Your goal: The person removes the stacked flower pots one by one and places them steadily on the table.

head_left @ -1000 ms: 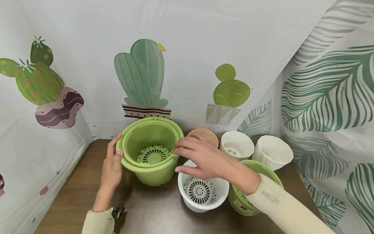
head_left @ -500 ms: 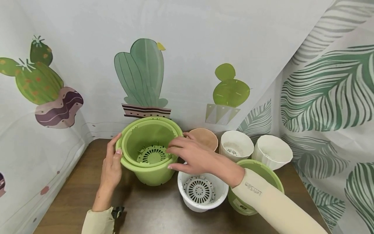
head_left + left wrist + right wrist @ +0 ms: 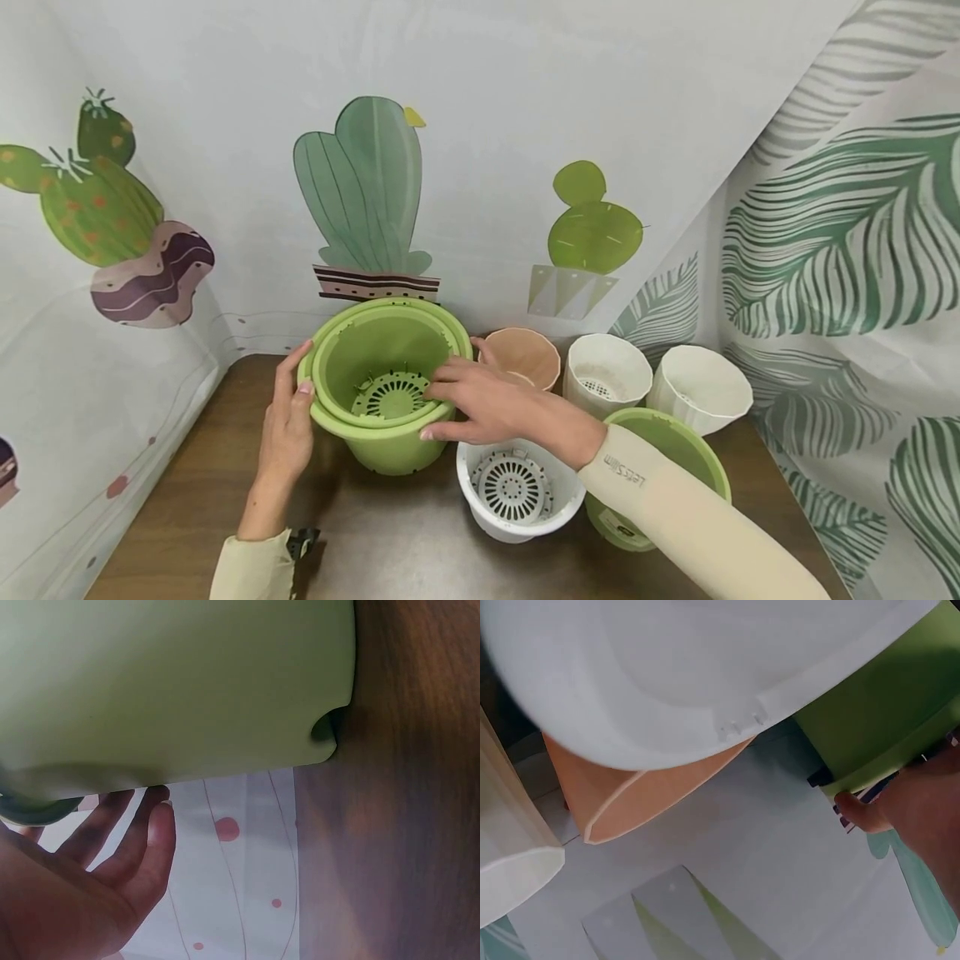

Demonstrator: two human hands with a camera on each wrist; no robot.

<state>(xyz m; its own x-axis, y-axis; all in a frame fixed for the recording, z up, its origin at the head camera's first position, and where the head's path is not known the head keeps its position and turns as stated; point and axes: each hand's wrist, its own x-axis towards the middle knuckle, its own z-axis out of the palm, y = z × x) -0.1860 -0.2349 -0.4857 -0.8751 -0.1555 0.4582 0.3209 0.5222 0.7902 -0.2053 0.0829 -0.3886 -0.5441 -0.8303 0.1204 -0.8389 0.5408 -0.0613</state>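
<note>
Two green plastic flowerpots are nested on the left of the table in the head view: an outer one [image 3: 393, 454] and an inner one [image 3: 375, 343] with a slotted bottom. My left hand [image 3: 287, 433] grips the stack's left rim, thumb near the top edge. In the left wrist view, its fingers [image 3: 124, 840] lie along the outer pot's wall. Across from it, my right hand [image 3: 495, 404] holds the right rim, several fingers curled over into the inner pot and the thumb at the front. One right finger [image 3: 862, 814] shows under the rim in the right wrist view.
Right of the stack stands a white pot [image 3: 483, 521] with a slotted bottom, partly under my right forearm. Beside it is another green pot [image 3: 712, 454], overlapped by my sleeve. A terracotta-coloured pot [image 3: 536, 350] and two white ones [image 3: 630, 367] line the back wall.
My right hand has moved left and slightly nearer, its fingers now further over the stack's right rim. The left hand and the pots have barely moved.
</note>
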